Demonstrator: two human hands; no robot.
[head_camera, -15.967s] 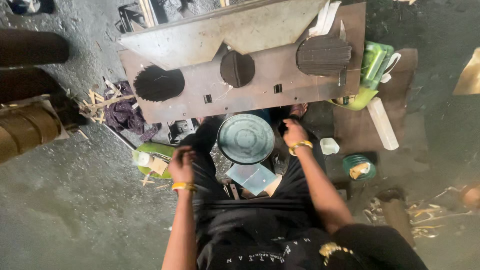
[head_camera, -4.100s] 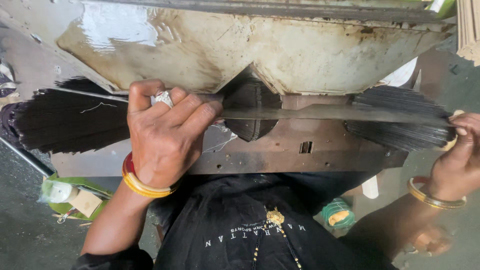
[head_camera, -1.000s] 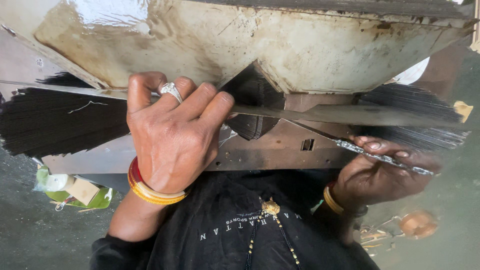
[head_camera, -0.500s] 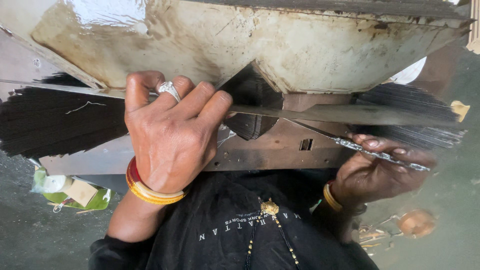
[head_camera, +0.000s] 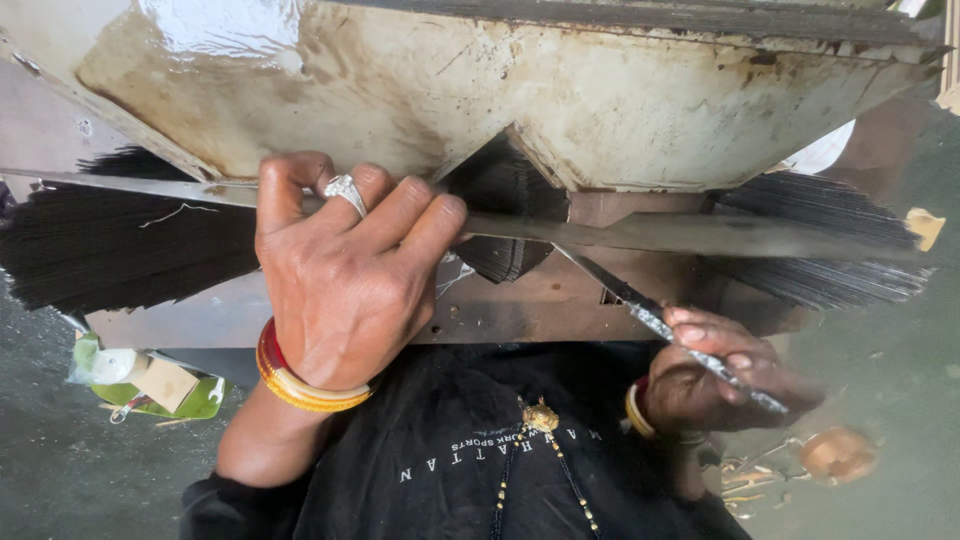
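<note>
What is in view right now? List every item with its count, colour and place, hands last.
Metal bar: one, grey, lying across the bristles from left to right.
Bristle bundles: three dark fans, at left, centre and right under the bar.
Metal plate: one, stained cream and rust, along the top.
Thin metal blade: one, silvery, slanting from the bar's middle down to the right.
Green tray with small packets: one, lower left on the floor.
Round brown object: one, blurred, lower right.
Left hand: ringed, red and yellow bangles, pressing on the bar.
Right hand: bangled, holding the blade.
</note>
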